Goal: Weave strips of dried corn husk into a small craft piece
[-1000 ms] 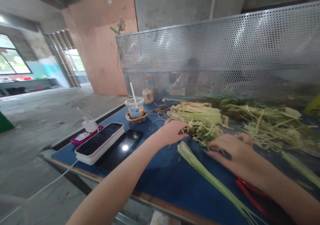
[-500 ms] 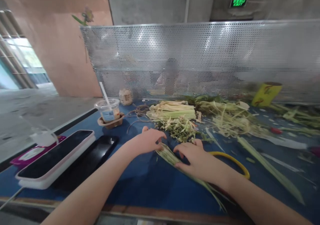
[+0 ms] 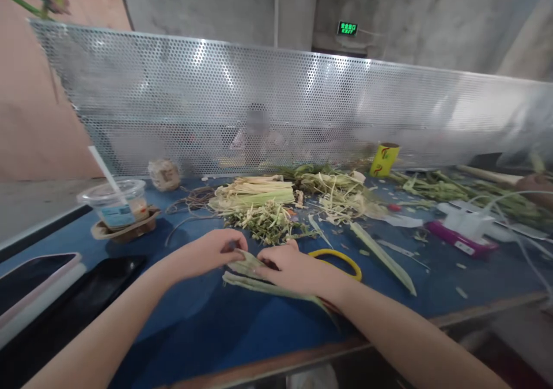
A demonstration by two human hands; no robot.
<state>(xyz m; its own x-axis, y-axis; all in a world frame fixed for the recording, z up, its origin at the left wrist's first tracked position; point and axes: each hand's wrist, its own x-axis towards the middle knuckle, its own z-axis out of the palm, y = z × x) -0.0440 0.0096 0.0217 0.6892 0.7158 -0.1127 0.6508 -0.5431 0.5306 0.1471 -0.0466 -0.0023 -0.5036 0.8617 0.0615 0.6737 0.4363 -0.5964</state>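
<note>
A long pale green leaf strip (image 3: 263,282) lies on the blue table (image 3: 207,325) in front of me, split into two bands at its left end. My left hand (image 3: 211,250) pinches the upper band with curled fingers. Beside it, my right hand (image 3: 287,267) presses and grips the same strip from the right. Just beyond the hands sits a heap of chopped green bits (image 3: 268,227), and behind that a tidy stack of pale strips (image 3: 254,192).
A yellow ring (image 3: 341,256) lies right of my right hand. A lidded drink cup with straw (image 3: 114,204) and phones (image 3: 38,274) are at left. Loose leaves, a white plug on a purple pack (image 3: 460,227), a yellow can (image 3: 383,159) and a perforated metal screen (image 3: 302,112) lie beyond.
My view has swung to the right. Both hands came off the chopped heap and closed on the leaf strip, pulling it nearer, and its left end now shows two bands.
</note>
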